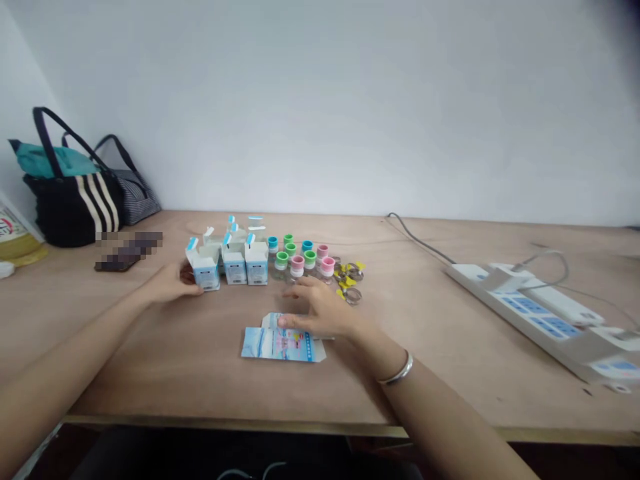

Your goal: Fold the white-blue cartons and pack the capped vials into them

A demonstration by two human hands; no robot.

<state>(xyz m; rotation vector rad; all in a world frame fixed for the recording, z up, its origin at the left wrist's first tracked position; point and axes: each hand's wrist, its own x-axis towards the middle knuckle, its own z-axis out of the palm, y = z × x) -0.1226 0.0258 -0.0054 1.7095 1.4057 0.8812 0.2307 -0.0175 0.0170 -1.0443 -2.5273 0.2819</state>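
My left hand (pixel 169 283) is at the leftmost of several small blue-and-white cardboard boxes (pixel 207 277), with the thumb at its lower front corner. The other fingers curl along its left side and are partly hidden. These boxes stand upright with their top flaps open. My right hand (pixel 320 310) hovers over a flattened blue carton (pixel 280 343), fingers stretched and apart. Beyond that hand stand several small clear bottles with green, blue and pink tops (pixel 297 263). Metal rings with yellow tags (pixel 351 293) lie to their right.
A white power strip (pixel 525 310) with plugs and cables lies on the right of the wooden table (pixel 425 373). A dark phone-like object (pixel 123 257), a black bag with white stripes (pixel 75 207) and a bottle of yellow liquid (pixel 17 243) are on the left. A wall closes off the back.
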